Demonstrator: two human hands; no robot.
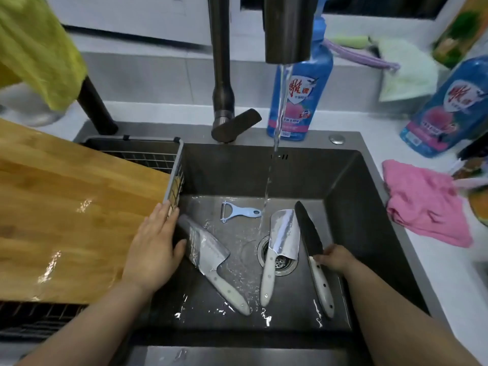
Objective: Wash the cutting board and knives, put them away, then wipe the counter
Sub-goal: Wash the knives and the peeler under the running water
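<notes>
Sink (340,186): 2 cleavers (285,233), peeler (239,212); R hand (335,257) grips dark knife (309,228).

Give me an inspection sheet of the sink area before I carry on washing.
Surface: dark sink, floor wet, water running from the faucet; white counter around it.
Job's things: wooden cutting board, wet, lying over the sink's left side; left cleaver, middle cleaver partly over the drain, and dark-bladed knife on the sink floor.
Clutter: blue peeler in the sink; pink cloth on the right counter.
Grippers: left hand open, at the board's edge; right hand grips the dark-bladed knife where blade meets handle.
Cables: nothing seen.
Surroundings: detergent bottle behind the sink, second detergent bottle at right; yellow cloth hanging upper left.
</notes>
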